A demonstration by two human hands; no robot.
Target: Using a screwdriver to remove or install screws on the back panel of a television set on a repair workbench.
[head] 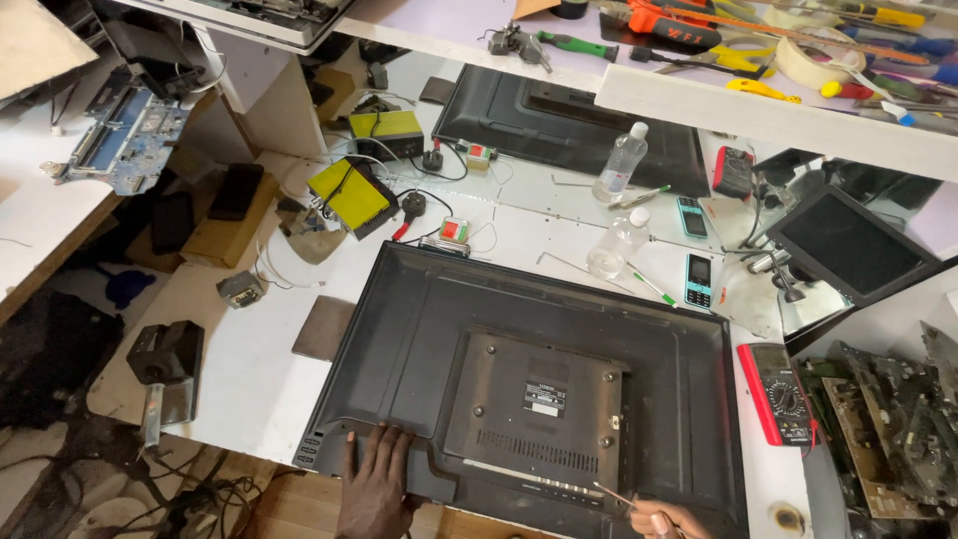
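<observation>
At the near edge the left hand [375,484] lies flat on the back cover of a black flat-screen television [519,399], its fingers [384,444] spread and pressed against the lower rim, holding nothing. Just right of it the right hand [667,519], only partly in view at the bottom of the frame, has its fingers closed around a thin screwdriver [614,495] whose tip rests near the bottom edge of the television's raised centre panel. The television lies face down across the white tabletop [249,369], filling most of the near half — its lower left corner juts slightly past the tabletop's edge. Beside its right side lies a red-trimmed multimeter [781,394], and further right a heap of bare circuit boards [898,429]. Left of the television a flat grey plate [324,327] lies on the tabletop, with a small black device [165,354] near the left edge. Beyond the television's top edge stand a clear plastic bottle [611,245] and a small mobile phone [699,280]; a yellow-topped box [349,195] with cables sits to the left. A mirror-like panel behind doubles the bottle, phone and television. Farthest off, a white shelf [758,112] carries hand tools — pliers, screwdrivers and a roll of tape [806,62].
</observation>
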